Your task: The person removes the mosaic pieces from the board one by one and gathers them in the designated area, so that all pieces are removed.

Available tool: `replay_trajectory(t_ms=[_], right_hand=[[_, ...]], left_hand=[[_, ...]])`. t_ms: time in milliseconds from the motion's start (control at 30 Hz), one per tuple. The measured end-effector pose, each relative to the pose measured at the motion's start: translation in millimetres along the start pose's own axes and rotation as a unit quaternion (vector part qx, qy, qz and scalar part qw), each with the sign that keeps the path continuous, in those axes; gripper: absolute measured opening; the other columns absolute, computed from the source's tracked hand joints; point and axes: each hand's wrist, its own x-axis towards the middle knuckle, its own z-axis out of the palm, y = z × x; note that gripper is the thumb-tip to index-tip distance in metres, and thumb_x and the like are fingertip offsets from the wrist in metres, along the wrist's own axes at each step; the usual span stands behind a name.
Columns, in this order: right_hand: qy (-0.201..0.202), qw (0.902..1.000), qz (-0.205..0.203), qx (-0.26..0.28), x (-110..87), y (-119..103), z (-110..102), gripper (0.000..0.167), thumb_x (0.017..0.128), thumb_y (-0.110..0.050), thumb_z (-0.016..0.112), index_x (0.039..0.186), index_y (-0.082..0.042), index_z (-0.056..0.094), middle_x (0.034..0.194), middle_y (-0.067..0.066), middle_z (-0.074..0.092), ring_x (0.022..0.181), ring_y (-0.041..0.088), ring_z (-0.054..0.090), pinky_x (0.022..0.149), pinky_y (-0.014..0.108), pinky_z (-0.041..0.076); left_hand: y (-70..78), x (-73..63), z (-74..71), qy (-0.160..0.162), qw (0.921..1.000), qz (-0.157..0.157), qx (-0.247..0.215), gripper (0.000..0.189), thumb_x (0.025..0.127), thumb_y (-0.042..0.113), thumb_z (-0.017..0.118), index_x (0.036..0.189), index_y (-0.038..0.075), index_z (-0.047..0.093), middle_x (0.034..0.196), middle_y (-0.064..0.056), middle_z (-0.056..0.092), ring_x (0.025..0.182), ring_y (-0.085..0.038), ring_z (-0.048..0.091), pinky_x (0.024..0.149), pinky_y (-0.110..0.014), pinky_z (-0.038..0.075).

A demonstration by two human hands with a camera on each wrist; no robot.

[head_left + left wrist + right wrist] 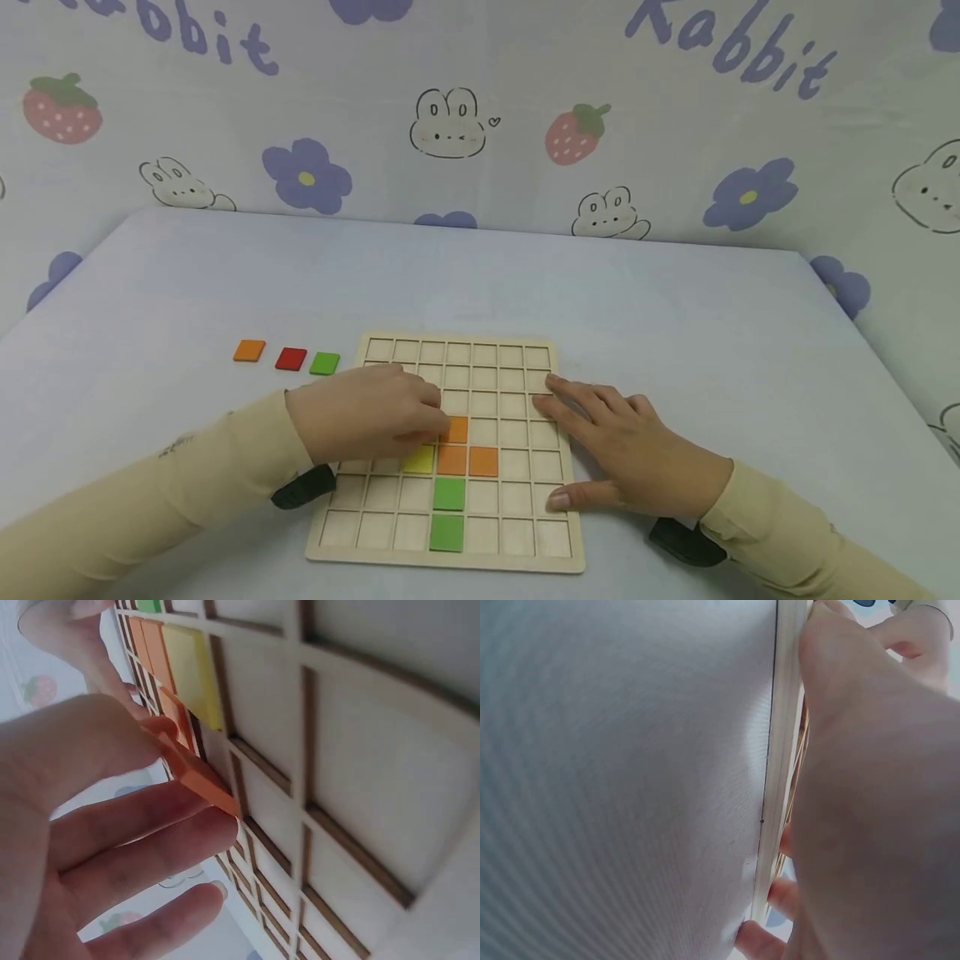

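A pale wooden grid board [512, 379] lies on the table. My left hand [375, 414] is over its middle left, pinching an orange square tile [199, 780] between thumb and fingers. That tile is tilted, its lower edge right at the board's dividers. Beside it a yellow tile [417, 459] and an orange tile [457, 429] sit in the grid. Two more orange tiles [483, 462] continue the yellow one's row, and below are two green tiles [449, 494]. My right hand [618, 446] rests on the board's right edge, fingers spread and thumb on the rim.
Left of the board's far corner, an orange tile [249, 351], a red tile [291, 359] and a green tile [325, 363] lie in a row on the white table [480, 275]. A printed cloth [502, 83] with rabbits and strawberries hangs behind the table.
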Motion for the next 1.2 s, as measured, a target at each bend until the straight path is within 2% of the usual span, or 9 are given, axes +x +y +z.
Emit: replay_trajectory(t_ms=[167,300,500,733,900,1067,1200], right_hand=[[0.004,1.0000,-0.002,-0.003,0.2,0.3,0.6,0.095,0.079,-0.079,0.042,0.153,-0.022,0.020,0.157,0.004,0.020,0.135,0.027,0.032,0.085,0.045,0.034],[0.013,0.9999,-0.005,-0.009,-0.3,-0.1,0.7,0.095,0.079,-0.079,0.043,0.152,-0.022,0.022,0.157,0.004,0.022,0.135,0.027,0.032,0.084,0.044,0.035],[0.010,0.9999,0.000,-0.008,-0.3,-1.5,0.6,0.095,0.079,-0.079,0.042,0.152,-0.021,0.023,0.157,0.004,0.022,0.134,0.027,0.033,0.084,0.044,0.035],[0.013,0.9999,0.000,-0.010,-0.1,-1.6,1.3,0.095,0.079,-0.079,0.042,0.152,-0.022,0.023,0.157,0.005,0.022,0.134,0.027,0.033,0.083,0.042,0.034],[0.022,0.9996,-0.008,-0.015,-0.5,-1.9,1.4,0.094,0.080,-0.078,0.044,0.152,-0.020,0.025,0.156,0.006,0.024,0.133,0.027,0.034,0.082,0.041,0.034],[0.023,0.9996,-0.008,-0.012,0.1,-2.5,1.1,0.093,0.080,-0.077,0.044,0.152,-0.021,0.025,0.156,0.006,0.024,0.133,0.027,0.034,0.082,0.042,0.034],[0.022,0.9996,-0.008,-0.013,0.0,-2.0,2.5,0.093,0.080,-0.077,0.043,0.152,-0.021,0.024,0.156,0.005,0.023,0.133,0.026,0.033,0.082,0.042,0.034]], left_hand=[[-3.7,-4.1,1.5,0.008,0.9993,-0.004,-0.036,0.005,0.090,0.013,0.066,0.091,0.017,0.068,0.077,0.007,0.059,0.067,-0.007,0.049,0.067,-0.021,0.047],[-3.9,-7.0,1.7,0.012,0.9987,-0.006,-0.048,0.006,0.089,0.013,0.067,0.094,0.016,0.069,0.080,0.006,0.061,0.071,-0.008,0.053,0.070,-0.020,0.049],[-3.6,-10.0,4.8,0.018,0.9985,-0.007,-0.051,0.012,0.088,0.011,0.068,0.099,0.016,0.067,0.085,0.005,0.061,0.076,-0.010,0.053,0.071,-0.021,0.050],[-7.1,-15.8,5.2,0.049,0.9985,0.004,-0.026,0.005,0.089,0.015,0.068,0.092,0.018,0.065,0.081,0.005,0.056,0.072,-0.010,0.049,0.065,-0.019,0.046],[-12.4,-32.5,-2.9,0.057,0.9970,-0.021,-0.048,0.009,0.087,0.017,0.070,0.090,0.020,0.063,0.083,0.008,0.055,0.072,-0.008,0.048,0.065,-0.019,0.045],[-19.6,-58.4,-12.4,0.059,0.9948,-0.056,-0.061,0.017,0.083,0.012,0.073,0.092,0.021,0.062,0.087,0.010,0.054,0.074,-0.007,0.050,0.066,-0.019,0.046],[-26.3,-81.8,-18.3,0.042,0.9913,-0.106,-0.065,0.021,0.081,0.011,0.075,0.092,0.023,0.061,0.087,0.013,0.052,0.075,-0.005,0.051,0.064,-0.018,0.046]])
